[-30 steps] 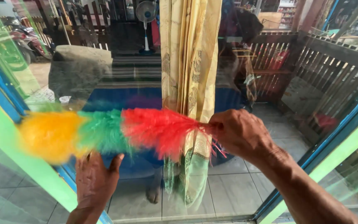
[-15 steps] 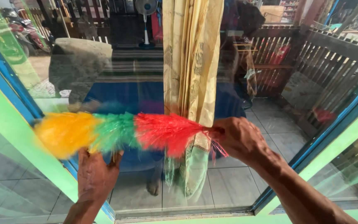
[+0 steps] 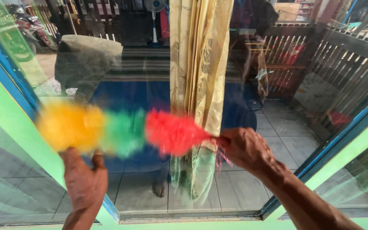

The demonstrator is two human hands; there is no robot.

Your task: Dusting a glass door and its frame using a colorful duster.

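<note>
The right hand (image 3: 244, 150) grips the blurred duster (image 3: 120, 130) by its end; the left hand (image 3: 83, 181), fingers open, presses flat on the glass (image 3: 141, 64) below it.

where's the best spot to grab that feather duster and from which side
Probably the bare handle end of the feather duster, from the right. It lies roughly level across the window glass, its fluffy yellow, green and red head spreading leftward, and the right hand closes around that end already.
</note>
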